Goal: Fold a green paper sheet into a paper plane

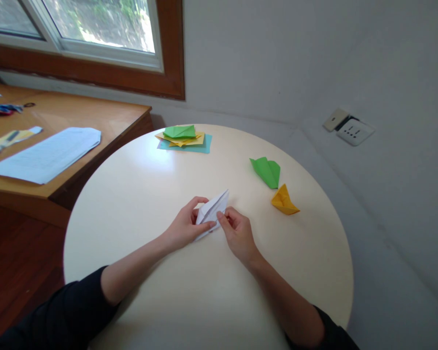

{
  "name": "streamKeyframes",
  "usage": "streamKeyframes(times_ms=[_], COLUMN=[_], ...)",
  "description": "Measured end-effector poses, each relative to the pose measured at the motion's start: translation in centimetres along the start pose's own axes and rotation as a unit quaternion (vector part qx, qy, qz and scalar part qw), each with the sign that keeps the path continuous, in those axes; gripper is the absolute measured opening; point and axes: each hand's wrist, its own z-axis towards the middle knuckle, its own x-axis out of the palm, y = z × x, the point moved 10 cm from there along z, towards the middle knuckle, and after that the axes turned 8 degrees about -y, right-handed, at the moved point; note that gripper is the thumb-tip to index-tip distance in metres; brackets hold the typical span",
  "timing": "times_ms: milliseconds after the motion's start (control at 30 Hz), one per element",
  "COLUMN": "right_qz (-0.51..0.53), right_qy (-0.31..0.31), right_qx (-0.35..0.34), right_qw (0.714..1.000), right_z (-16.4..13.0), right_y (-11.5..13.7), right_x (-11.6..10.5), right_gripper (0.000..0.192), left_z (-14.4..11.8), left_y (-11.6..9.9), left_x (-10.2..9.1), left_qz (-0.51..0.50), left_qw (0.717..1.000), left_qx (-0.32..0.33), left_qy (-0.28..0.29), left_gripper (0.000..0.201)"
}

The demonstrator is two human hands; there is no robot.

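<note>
A piece of folded white paper [212, 208] is held between my two hands, a little above the round table, its pointed end turned up and away from me. My left hand [188, 222] grips it from the left, thumb on the near face and fingers behind. On the right side, my right hand [238, 232] pinches the paper's edge between thumb and curled fingers. Part of the paper is covered by the fingers. To the right lie a folded yellow paper boat [284, 201] and a folded green paper piece [267, 171].
Colored papers [204, 145] lie stacked at the far edge of the round white table [131, 180]. A wooden desk [120, 109] on the left bears white sheets [54, 150] and scissors [7, 109]. A wall with a power socket [355, 131] is on the right.
</note>
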Motion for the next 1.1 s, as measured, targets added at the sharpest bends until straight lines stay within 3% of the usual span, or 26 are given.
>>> streamKeyframes(times_ms=[567, 867, 1100], right_qz=[-0.017, 0.011, -0.005], right_qy=[0.039, 0.039, 0.007], right_qx=[0.01, 0.003, -0.016], right_qw=[0.999, 0.999, 1.0], right_z=[0.1, 0.3, 0.4], right_y=[-1.5, -2.0, -2.3], right_x=[0.7, 0.7, 0.2], right_gripper=[0.027, 0.027, 0.03], left_z=[-0.1, 0.1, 0.0], left_y=[-0.3, 0.0, 0.5], left_x=[-0.1, 0.5, 0.5], left_qz=[0.022, 0.009, -0.012], left_qw=[1.0, 0.999, 0.998], left_qx=[0.012, 0.038, 0.051], left_qy=[0.002, 0.029, 0.039], left_gripper=[0.051, 0.059, 0.061])
